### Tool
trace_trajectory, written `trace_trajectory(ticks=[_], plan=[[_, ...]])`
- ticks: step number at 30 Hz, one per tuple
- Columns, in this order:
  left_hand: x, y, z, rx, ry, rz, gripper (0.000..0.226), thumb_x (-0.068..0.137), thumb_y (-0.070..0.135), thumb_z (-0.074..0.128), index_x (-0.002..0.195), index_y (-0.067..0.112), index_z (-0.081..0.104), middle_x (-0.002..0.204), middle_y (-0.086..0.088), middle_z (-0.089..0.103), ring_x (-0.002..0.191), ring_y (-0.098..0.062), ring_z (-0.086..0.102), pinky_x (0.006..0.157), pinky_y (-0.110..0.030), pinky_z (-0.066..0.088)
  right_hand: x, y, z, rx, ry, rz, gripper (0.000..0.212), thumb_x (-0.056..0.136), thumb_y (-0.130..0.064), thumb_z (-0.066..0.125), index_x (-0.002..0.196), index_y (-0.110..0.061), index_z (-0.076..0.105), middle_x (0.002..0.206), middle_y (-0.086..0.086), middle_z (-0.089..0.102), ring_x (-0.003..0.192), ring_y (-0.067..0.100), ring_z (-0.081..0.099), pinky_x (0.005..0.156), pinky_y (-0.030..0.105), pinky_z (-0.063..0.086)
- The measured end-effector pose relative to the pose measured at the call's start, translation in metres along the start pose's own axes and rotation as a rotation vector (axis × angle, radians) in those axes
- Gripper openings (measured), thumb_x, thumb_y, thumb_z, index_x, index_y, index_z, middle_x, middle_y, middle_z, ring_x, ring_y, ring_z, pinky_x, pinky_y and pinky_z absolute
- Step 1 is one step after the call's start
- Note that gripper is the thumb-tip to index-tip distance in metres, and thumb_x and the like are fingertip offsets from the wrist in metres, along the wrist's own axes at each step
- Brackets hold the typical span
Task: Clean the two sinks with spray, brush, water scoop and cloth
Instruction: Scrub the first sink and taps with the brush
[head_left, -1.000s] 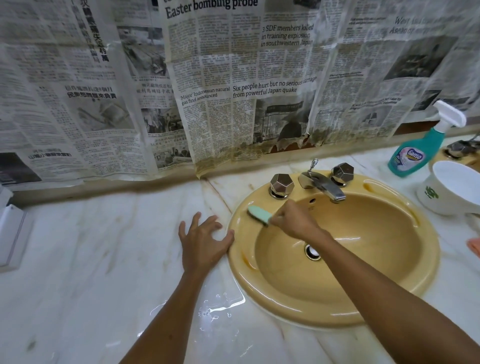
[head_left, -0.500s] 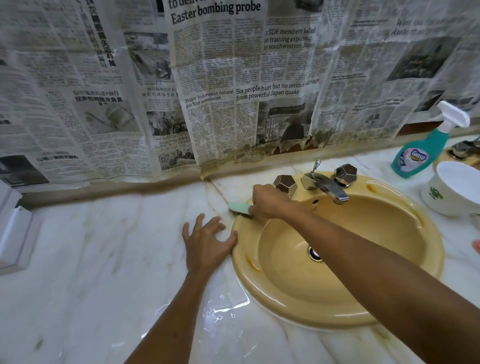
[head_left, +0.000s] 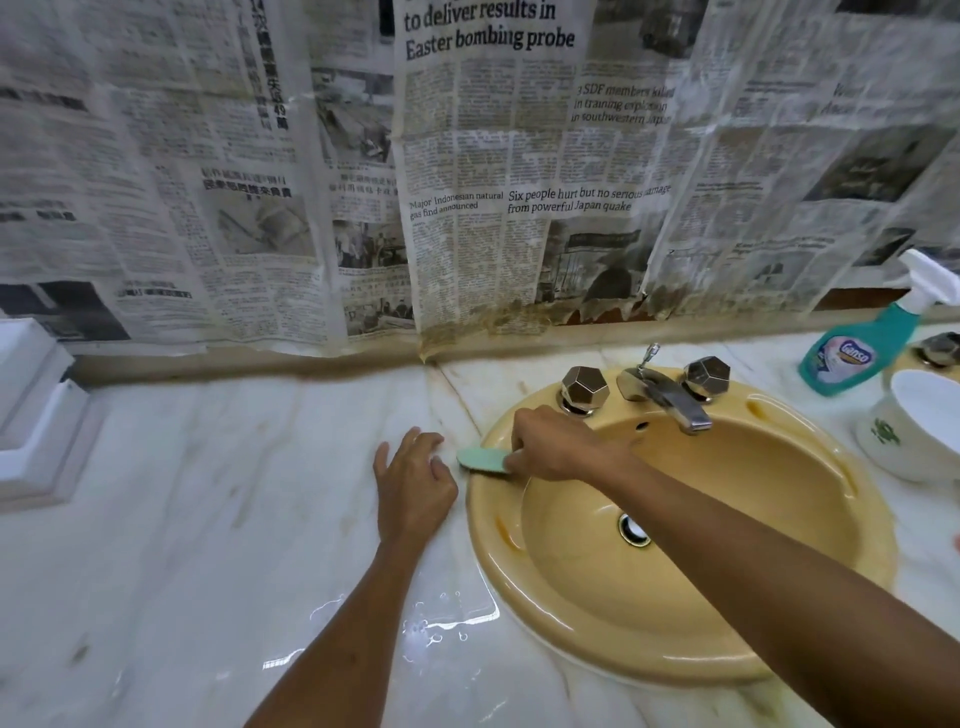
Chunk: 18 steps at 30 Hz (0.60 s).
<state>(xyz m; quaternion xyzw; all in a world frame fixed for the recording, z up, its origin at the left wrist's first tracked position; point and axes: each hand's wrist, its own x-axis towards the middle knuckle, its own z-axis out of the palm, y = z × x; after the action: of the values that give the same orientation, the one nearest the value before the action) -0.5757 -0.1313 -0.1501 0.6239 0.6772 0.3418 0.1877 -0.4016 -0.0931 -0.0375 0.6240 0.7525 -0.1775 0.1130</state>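
Note:
A yellow oval sink is set into a white marble counter. My right hand grips a pale green brush and holds it against the sink's left rim, near the left tap handle. My left hand rests flat on the counter just left of the sink, fingers spread. A teal spray bottle with a white trigger stands at the back right. A white water scoop sits beside it. Only a tap of the second sink shows at the far right edge.
The metal spout and right tap handle stand at the sink's back. Newspaper sheets cover the wall behind. A white box sits at the far left. Water is pooled on the counter in front of my left hand.
My right hand has carried the brush from the basin's upper left inner wall out to the sink's left rim. My left hand has stayed flat on the counter.

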Motion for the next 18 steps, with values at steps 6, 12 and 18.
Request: trace_trajectory(ticks=[6,12,18], plan=[[0.0,-0.003,0.0,-0.066,0.038,-0.047,0.042,0.075,-0.003,0.04,0.108,0.008,0.064,0.112,-0.004,0.067,0.112,-0.025,0.06,0.122,-0.041,0.013,0.009,-0.03,-0.019,-0.194,-0.046,-0.084,0.029,0.091,-0.028,0.062,0.11,-0.012,0.047,0.117,0.012,0.055,0.099,0.031,0.055,0.071,0.035,0.039],[0.0,-0.007,-0.002,0.018,-0.075,-0.008,0.045,0.077,-0.001,0.05,0.119,0.012,0.059,0.122,-0.001,0.063,0.12,-0.02,0.056,0.122,-0.043,0.007,0.009,-0.019,-0.028,-0.227,0.126,0.029,0.023,0.092,-0.02,0.054,0.113,-0.009,0.053,0.112,0.013,0.059,0.101,0.033,0.058,0.073,0.037,0.039],[-0.014,-0.028,-0.018,0.154,-0.311,0.122,0.049,0.094,0.041,0.041,0.137,0.021,0.054,0.152,0.008,0.043,0.149,-0.011,0.023,0.121,-0.039,-0.001,0.002,-0.012,-0.007,-0.016,0.023,0.058,0.02,0.086,-0.029,0.064,0.079,-0.015,0.051,0.076,0.002,0.051,0.076,0.027,0.055,0.061,0.031,0.04]])
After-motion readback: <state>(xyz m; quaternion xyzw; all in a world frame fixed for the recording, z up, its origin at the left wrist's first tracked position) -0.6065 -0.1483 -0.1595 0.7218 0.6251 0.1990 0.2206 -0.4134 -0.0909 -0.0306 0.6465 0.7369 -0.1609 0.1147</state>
